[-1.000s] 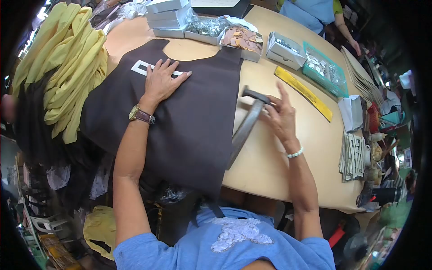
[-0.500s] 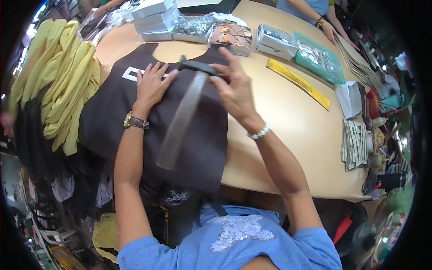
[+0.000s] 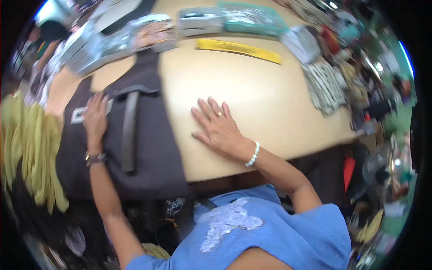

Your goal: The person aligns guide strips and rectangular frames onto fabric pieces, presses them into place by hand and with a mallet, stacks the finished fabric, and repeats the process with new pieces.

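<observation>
My left hand (image 3: 95, 118) lies flat with its fingers spread on a white rectangular frame (image 3: 77, 115), which rests on the dark fabric piece (image 3: 155, 153). To its right a hammer (image 3: 129, 130) lies on the same fabric, its head toward the far side and its handle toward me. My right hand (image 3: 218, 128) is over the bare tabletop (image 3: 252, 112), right of the fabric, with fingers apart and nothing in it.
A yellow strip (image 3: 238, 51) lies across the far part of the table. Behind it stand a box of brown pieces (image 3: 155, 33), a grey-white box (image 3: 199, 21) and a green basket (image 3: 252, 19). Light frames (image 3: 325, 87) are stacked at right. Yellow cloth (image 3: 31, 148) hangs at left.
My right hand carried the hammer left over the fabric, let it go there and is now over the table. The camera view has turned to the right. My left hand stays on the white frame.
</observation>
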Demonstrator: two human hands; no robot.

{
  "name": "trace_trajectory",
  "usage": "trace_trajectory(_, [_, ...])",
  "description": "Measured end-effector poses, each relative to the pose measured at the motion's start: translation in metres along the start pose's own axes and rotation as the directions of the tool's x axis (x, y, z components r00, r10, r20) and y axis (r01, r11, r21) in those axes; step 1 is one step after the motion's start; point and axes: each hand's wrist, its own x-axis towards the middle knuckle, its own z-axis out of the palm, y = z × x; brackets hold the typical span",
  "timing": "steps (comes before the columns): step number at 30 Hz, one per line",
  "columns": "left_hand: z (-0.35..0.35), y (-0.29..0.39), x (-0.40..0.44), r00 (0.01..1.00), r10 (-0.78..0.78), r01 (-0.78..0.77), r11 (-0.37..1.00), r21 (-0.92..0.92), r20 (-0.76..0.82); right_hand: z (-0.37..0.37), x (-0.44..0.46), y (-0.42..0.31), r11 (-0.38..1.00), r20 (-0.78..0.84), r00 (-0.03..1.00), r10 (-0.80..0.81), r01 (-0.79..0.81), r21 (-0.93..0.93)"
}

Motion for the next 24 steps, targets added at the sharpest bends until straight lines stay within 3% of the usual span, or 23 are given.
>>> trace_trajectory(1, [0.001,-0.005,0.001,1.0,0.007,-0.007,1.0,0.02,0.022,-0.004,-0.028,0.013,0.999,0.004,1.0,0.014,-0.014,-0.032])
trace_trajectory(2, [-0.006,-0.002,0.001,0.996,0.054,-0.058,0.996,0.065,0.069,-0.015,-0.055,0.02,0.989,-0.016,0.992,0.127,-0.128,-0.074])
trace_trajectory(3, [-0.001,-0.007,0.003,0.998,-0.017,0.019,0.999,-0.042,0.064,-0.027,-0.08,0.024,0.965,-0.038,0.971,0.234,-0.237,-0.109])
trace_trajectory(4, [0.009,-0.031,0.007,0.99,0.098,-0.098,0.995,0.003,0.098,-0.038,-0.104,0.03,0.93,-0.064,0.94,0.336,-0.342,-0.139])
trace_trajectory(6, [0.008,-0.032,0.01,0.993,0.019,-0.007,0.995,-0.104,0.116,-0.05,-0.155,0.053,0.793,-0.231,0.818,0.526,-0.571,-0.212])
trace_trajectory(8, [0.009,-0.035,0.011,0.989,0.024,-0.021,1.0,-0.02,0.143,-0.049,-0.211,0.089,0.711,-0.56,0.611,0.56,-0.701,-0.054])
trace_trajectory(9, [0.015,-0.045,0.01,0.991,0.073,-0.078,0.996,0.036,0.114,-0.045,-0.235,0.107,0.575,-0.644,0.422,0.639,-0.818,0.034])
trace_trajectory(11, [0.012,-0.046,0.013,0.981,0.092,-0.099,0.995,0.032,0.169,-0.04,-0.279,0.147,0.308,-0.653,0.042,0.757,-0.904,0.298])
trace_trajectory(12, [0.012,-0.049,0.013,0.977,0.124,-0.136,0.989,0.06,0.174,-0.033,-0.299,0.168,0.193,-0.622,-0.038,0.782,-0.934,0.3])
trace_trajectory(14, [0.013,-0.054,0.013,0.967,0.175,-0.199,0.973,0.118,0.183,-0.024,-0.327,0.201,0.23,-0.596,0.093,0.798,-0.96,0.159])
trace_trajectory(16, [0.007,-0.044,0.012,0.97,0.126,-0.157,0.977,0.143,0.206,-0.014,-0.339,0.223,0.281,-0.595,0.251,0.763,-0.959,-0.043])
trace_trajectory(20, [-0.004,-0.028,0.012,0.964,0.017,-0.064,0.983,0.17,0.265,0.004,-0.347,0.237,0.33,-0.616,0.261,0.744,-0.944,-0.001])
trace_trajectory(24, [0.012,-0.061,0.019,0.974,0.094,-0.12,0.986,0.113,0.207,0.015,-0.354,0.241,0.457,-0.705,0.193,0.682,-0.866,0.205])
